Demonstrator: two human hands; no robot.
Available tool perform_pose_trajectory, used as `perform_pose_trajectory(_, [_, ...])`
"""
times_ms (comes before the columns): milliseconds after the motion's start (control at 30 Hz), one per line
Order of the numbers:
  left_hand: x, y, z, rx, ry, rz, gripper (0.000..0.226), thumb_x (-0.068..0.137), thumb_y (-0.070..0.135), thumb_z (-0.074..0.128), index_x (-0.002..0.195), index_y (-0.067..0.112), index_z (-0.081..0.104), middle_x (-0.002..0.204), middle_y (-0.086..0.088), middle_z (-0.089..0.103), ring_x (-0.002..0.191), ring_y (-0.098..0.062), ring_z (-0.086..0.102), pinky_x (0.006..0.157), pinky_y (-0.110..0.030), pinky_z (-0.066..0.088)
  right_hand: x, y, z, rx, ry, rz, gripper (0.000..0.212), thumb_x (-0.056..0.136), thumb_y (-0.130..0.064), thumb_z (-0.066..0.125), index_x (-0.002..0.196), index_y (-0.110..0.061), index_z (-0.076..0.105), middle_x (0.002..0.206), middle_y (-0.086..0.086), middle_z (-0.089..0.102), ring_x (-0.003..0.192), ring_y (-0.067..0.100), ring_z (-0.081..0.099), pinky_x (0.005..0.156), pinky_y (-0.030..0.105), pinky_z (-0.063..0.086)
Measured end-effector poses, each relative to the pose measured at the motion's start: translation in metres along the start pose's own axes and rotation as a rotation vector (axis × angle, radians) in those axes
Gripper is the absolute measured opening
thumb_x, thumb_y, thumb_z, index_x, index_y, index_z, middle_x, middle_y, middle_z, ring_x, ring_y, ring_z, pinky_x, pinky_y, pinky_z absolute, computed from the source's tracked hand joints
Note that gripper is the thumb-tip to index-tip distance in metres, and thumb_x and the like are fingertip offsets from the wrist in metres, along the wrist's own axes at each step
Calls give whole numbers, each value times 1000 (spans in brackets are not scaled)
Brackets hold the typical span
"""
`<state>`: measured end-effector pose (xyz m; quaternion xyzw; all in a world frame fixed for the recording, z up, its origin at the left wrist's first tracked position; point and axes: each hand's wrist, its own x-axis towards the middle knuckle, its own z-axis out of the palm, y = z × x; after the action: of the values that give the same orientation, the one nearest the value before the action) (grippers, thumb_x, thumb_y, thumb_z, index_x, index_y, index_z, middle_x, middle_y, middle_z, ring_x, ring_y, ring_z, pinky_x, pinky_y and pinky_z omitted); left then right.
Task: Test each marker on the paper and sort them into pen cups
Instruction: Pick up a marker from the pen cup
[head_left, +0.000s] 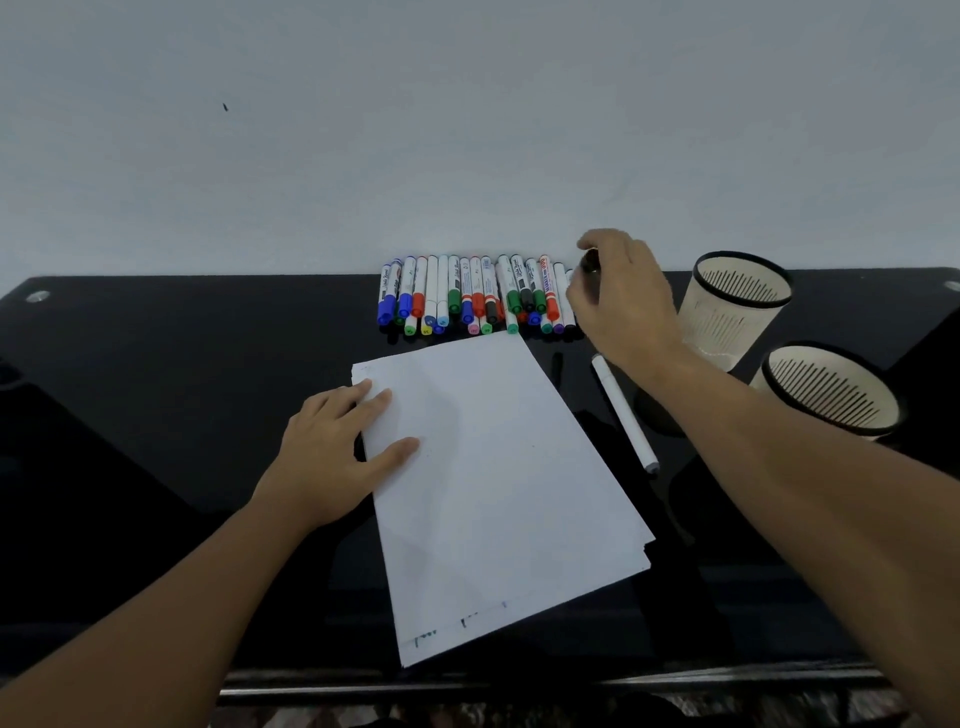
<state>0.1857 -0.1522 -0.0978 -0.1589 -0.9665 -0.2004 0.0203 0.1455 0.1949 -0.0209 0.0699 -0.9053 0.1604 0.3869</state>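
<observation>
Pale wall (467, 130) fills the top half, black glossy worktop (156, 415) the bottom.

Paper (498, 483): a small stack of white sheets, lying skewed mid-worktop, edges of the lower sheets showing at the near right corner. Faint ink marks near the bottom edge, top sheet otherwise blank.

Pen cups: 2, beige with black rims and slotted walls, at the right. Far cup (737, 306) stands just right of the right hand; near cup (831, 395) is closer to the camera and further right. Nothing visible inside either.

Left hand (337, 447): flat, fingers straight and spread, pressing on the paper's left edge.

Right hand (623, 301): raised over the right end of the marker row, fingers curled round a small dark object (590, 262) pinched at the fingertips (could be a cap or a marker end, cannot tell).

Marker row (478, 296): roughly 20 capped markers side by side along the back edge of the worktop, touching the wall, in two overlapping tiers. Exact count not readable. Caps are blue, green, red, black, pink, yellow, purple.

Loose white marker (626, 413): 1, lying on the worktop between the paper and the cups, just right of the paper. One small black piece (557, 366) lies beside the paper's top right corner.
</observation>
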Motion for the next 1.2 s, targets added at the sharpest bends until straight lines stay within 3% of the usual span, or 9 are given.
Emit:
perform_pose_trajectory(100, [-1, 1, -2, -25, -8, -9, 92, 77, 89, 31, 153, 37, 41, 163, 13, 29, 148, -13, 19, 122, -46, 20, -1, -26, 1, -18, -21, -148, 20, 97, -13, 61, 114, -4, 64, 104, 15, 60, 90, 30, 56, 77, 48, 51])
perform_pose_trajectory(167, [-3, 1, -3, -56, -4, -12, 89, 80, 88, 37, 153, 37, 42, 162, 11, 31, 149, -13, 19, 123, -46, 21, -6, -48, 4, -20, -69, -237, 20, 100, -14, 61, 115, -3, 64, 114, 19, 57, 95, 32, 57, 80, 43, 51])
perform_pose_trajectory(400, [-8, 4, -4, -152, 135, -10, 72, 94, 60, 57, 154, 25, 40, 150, 4, 45, 138, -13, 34, 110, -32, 35, -28, -117, 27, 49, -688, -377, 43, 112, -35, 35, 152, -23, 40, 109, 1, 48, 98, 18, 45, 80, 36, 43])
perform_pose_trajectory(467, [-8, 3, -5, -166, 166, -17, 67, 96, 55, 57, 153, 24, 40, 147, 2, 48, 135, -14, 38, 104, -28, 34, -34, -127, 32, 89, -844, -295, 43, 112, -38, 35, 152, -22, 36, 112, 2, 56, 101, 21, 53, 86, 41, 48])
perform_pose_trajectory(533, [-9, 2, -5, -177, 197, -6, 61, 98, 49, 59, 151, 23, 44, 140, 3, 54, 129, -13, 42, 100, -26, 36, -39, -132, 38, 106, -932, -227, 32, 111, -39, 36, 136, -19, 40, 103, 2, 61, 89, 23, 58, 80, 45, 50])
perform_pose_trajectory(600, [-10, 1, -5, -172, 218, 22, 56, 99, 45, 59, 149, 23, 48, 131, 6, 58, 121, -11, 46, 98, -26, 40, -42, -135, 43, 43, -905, -276, 25, 111, -39, 36, 121, -19, 45, 95, 3, 60, 85, 23, 56, 76, 46, 49])
perform_pose_trajectory(800, [-11, -6, -2, -138, 283, 137, 39, 98, 33, 64, 133, 18, 66, 112, 4, 68, 105, -13, 54, 89, -32, 49, -44, -137, 48, -62, -870, -360, 30, 111, -44, 31, 125, -30, 53, 91, -3, 56, 83, 20, 57, 69, 41, 49])
perform_pose_trajectory(967, [-11, -7, -1, -110, 303, 227, 29, 97, 24, 67, 124, 15, 72, 109, 3, 73, 101, -15, 57, 85, -24, 41, -45, -138, 47, -69, -869, -370, 32, 110, -48, 31, 122, -31, 55, 86, -6, 61, 77, 18, 60, 66, 37, 49])
perform_pose_trajectory(1200, [-12, -6, -3, -123, 268, 207, 25, 99, 23, 65, 120, 14, 73, 108, 5, 73, 103, -13, 55, 85, -26, 42, -48, -134, 49, -121, -853, -382, 35, 109, -56, 25, 123, -37, 52, 80, -6, 63, 73, 18, 60, 57, 33, 43])
